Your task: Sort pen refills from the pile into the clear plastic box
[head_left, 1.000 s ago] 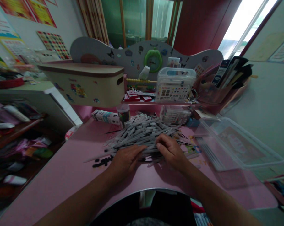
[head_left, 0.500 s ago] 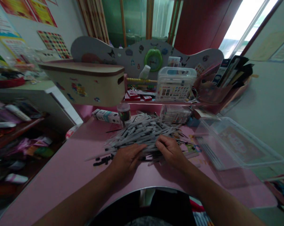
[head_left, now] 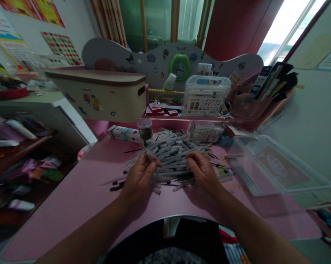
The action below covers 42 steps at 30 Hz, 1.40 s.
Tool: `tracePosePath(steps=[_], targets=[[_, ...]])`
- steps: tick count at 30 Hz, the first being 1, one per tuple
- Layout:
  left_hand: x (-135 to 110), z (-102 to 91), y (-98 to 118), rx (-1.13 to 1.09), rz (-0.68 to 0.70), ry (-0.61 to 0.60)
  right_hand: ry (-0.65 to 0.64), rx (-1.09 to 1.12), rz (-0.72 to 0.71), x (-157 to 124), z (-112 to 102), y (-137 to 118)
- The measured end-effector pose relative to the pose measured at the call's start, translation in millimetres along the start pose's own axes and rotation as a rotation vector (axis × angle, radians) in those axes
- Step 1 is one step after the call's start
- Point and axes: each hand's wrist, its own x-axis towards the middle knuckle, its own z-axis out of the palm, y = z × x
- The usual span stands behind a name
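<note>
A big pile of pens [head_left: 171,152], with translucent whitish barrels and some dark parts, lies loose on the pink desk [head_left: 85,190]. At the pile's near left, my left hand [head_left: 140,174] is closed on one pen [head_left: 149,154], which tilts up between thumb and fingers. My right hand [head_left: 202,168] rests at the pile's near right with thumb and fingers pressed together; whether anything small sits between them I cannot make out. Several small black pieces [head_left: 117,186], like pen caps, lie left of my left hand.
Behind the pile stand a clear round tub [head_left: 145,128], a long printed box [head_left: 124,132] and a clear plastic case [head_left: 205,132]. A clear lidded container [head_left: 281,165] lies at the right. A cream bin [head_left: 99,99] and a handled marker case [head_left: 206,97] occupy the shelf above.
My left hand has risen from flat on the pile and now pinches a tilted pen. My right hand has shifted slightly right, its fingers still together.
</note>
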Motion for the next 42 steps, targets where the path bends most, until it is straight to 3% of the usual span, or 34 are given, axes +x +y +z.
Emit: tracePosePath(steps=[2,7,12,18,34,42], targets=[[5.9,-2.4,2.6,-0.108,-0.024,0.066,-0.024,-0.093,-0.080,-0.9,1.7,0.9],[22.5,-12.1,0.4,-0.151,-0.024,0.220,-0.224,-0.307,-0.286,-9.0,16.3,4.3],[29.6,-17.2,-8.2,-0.168,-0.076,0.269,-0.394,-0.559,-0.450,-19.1,36.6,-5.0],[28.1,-15.3,-9.8,-0.197,-0.104,0.261,-0.522,-0.779,-0.480,-23.6,50.2,-16.1],[23.5,-9.7,-7.7,-0.208,-0.140,0.156,-0.391,-0.773,-0.456,-23.7,57.7,-4.6],[21.0,-5.5,-5.0,-0.232,-0.179,0.165,-0.375,-0.735,-0.338,-25.2,59.4,-5.3]])
